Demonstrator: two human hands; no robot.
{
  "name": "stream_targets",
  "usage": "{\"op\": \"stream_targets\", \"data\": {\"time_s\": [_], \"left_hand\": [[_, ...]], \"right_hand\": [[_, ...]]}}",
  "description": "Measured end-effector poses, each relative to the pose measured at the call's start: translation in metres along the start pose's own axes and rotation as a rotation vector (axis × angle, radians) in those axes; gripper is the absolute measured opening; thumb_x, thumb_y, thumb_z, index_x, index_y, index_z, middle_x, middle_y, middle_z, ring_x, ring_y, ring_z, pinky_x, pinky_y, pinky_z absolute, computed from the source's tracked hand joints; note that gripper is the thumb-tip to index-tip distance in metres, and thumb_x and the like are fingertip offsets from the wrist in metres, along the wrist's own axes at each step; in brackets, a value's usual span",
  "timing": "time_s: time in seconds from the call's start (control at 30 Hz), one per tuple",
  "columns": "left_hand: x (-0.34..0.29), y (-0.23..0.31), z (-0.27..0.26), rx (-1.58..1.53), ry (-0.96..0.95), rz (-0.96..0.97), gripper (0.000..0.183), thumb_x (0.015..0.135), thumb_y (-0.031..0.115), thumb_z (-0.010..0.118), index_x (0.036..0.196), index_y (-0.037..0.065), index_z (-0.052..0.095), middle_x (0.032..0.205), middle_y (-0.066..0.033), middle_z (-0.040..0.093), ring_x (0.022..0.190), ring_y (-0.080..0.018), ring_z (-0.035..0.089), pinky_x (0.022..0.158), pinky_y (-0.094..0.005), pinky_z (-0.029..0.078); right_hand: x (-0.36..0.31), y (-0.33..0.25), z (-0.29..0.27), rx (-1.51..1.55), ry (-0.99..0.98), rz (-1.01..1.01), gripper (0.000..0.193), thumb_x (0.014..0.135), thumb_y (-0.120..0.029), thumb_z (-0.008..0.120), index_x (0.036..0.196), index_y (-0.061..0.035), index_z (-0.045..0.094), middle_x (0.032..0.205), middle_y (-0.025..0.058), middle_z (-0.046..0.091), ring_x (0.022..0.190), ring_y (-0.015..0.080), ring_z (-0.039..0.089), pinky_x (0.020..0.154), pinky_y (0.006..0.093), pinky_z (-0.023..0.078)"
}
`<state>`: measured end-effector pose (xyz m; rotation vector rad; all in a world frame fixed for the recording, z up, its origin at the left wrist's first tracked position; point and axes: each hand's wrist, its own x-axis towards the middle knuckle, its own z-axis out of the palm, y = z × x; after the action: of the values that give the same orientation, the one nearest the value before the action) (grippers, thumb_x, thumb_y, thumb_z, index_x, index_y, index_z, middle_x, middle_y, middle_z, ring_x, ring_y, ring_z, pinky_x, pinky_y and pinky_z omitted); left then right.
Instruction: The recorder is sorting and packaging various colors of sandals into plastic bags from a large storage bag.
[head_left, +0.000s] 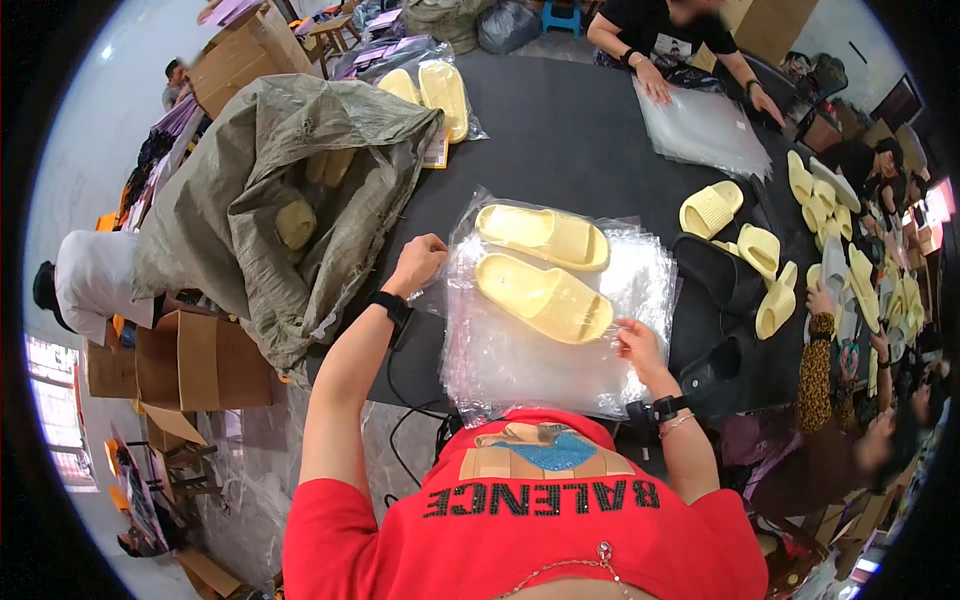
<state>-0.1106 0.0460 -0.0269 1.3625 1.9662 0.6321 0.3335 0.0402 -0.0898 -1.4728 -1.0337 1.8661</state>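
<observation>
Two pale yellow slippers, the far slipper [545, 236] and the near slipper [545, 297], lie side by side inside a clear plastic bag [462, 232]. Under them is a stack of flat clear bags [530, 375] on the black table. My left hand [420, 262] is at the bag's left edge, its fingers closed on the plastic. Beside the near slipper's right end, my right hand [640, 348] pinches the clear film. Some of its fingertips are hard to make out.
A large woven sack [270, 180] with slippers inside stands on the left. Bagged slippers [445, 98] lie beyond it. Loose yellow slippers [758, 250] and a black slipper [712, 275] lie on the right. Across the table [560, 130], another person handles a bag stack [705, 125].
</observation>
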Motion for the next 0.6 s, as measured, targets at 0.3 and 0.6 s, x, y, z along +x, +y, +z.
{"op": "stream_targets", "data": {"time_s": [0.3,0.6], "left_hand": [[-0.014,0.047,0.045,-0.092,-0.238,-0.050,0.068,0.081,0.040,0.056,0.131,0.000,0.036,0.111,-0.0239,0.057,0.102,-0.0320,0.056,0.088,-0.0349,0.043],[0.027,0.037,0.057,0.087,0.087,-0.051,0.077,0.070,0.026,0.068,0.134,0.008,0.029,0.103,-0.0194,0.060,0.098,-0.0352,0.058,0.087,-0.0400,0.043]], "right_hand": [[-0.004,0.010,0.007,-0.128,0.240,-0.065,0.027,0.087,-0.018,0.055,0.110,-0.0054,0.048,0.080,0.0029,0.057,0.063,0.0081,0.053,0.051,0.0222,0.045],[0.004,0.013,0.011,-0.169,0.289,-0.038,0.020,0.085,-0.015,0.058,0.100,-0.0031,0.054,0.072,0.0009,0.056,0.054,0.0065,0.050,0.046,0.0194,0.039]]}}
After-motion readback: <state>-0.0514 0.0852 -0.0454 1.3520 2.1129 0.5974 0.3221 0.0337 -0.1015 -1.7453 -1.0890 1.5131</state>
